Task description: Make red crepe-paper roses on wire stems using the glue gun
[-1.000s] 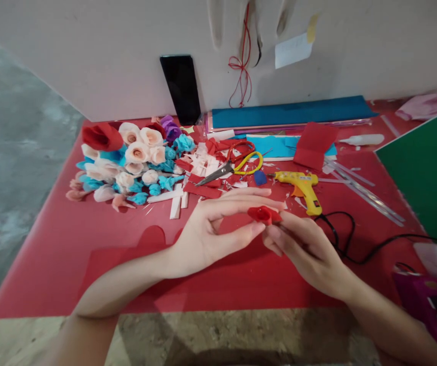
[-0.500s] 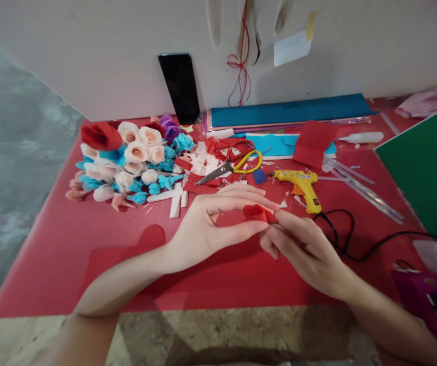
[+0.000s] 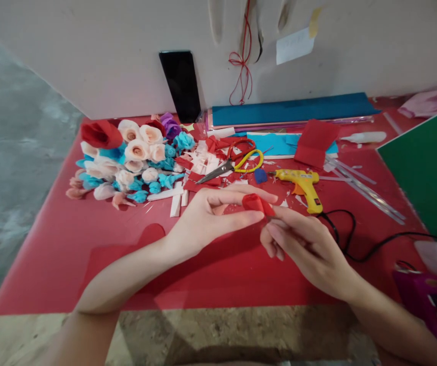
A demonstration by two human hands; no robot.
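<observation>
Over the middle of the red table, a small rolled red paper flower (image 3: 254,203) is held between both hands. My left hand (image 3: 210,216) pinches its petals, thumb in front and fingers behind. My right hand (image 3: 302,241) is closed at its base, where a thin stem shows between thumb and forefinger. Just behind the hands lie scissors (image 3: 237,165) with yellow and red handles among paper scraps. A yellow glue gun (image 3: 304,185) rests behind my right hand, its nozzle beside a small blue lump (image 3: 260,176).
Paper flowers (image 3: 134,157) in white, blue, red and purple are heaped at the left. A phone (image 3: 182,86) leans on the wall. Folded red paper (image 3: 316,144), clear glue sticks (image 3: 371,190) and a black cord (image 3: 378,244) lie right. A green board (image 3: 428,173) stands at the right edge.
The red flower has tilted and rises slightly clearer of my left fingers. My left thumb has shifted a little, and the right hand's lower fingers have opened slightly.
</observation>
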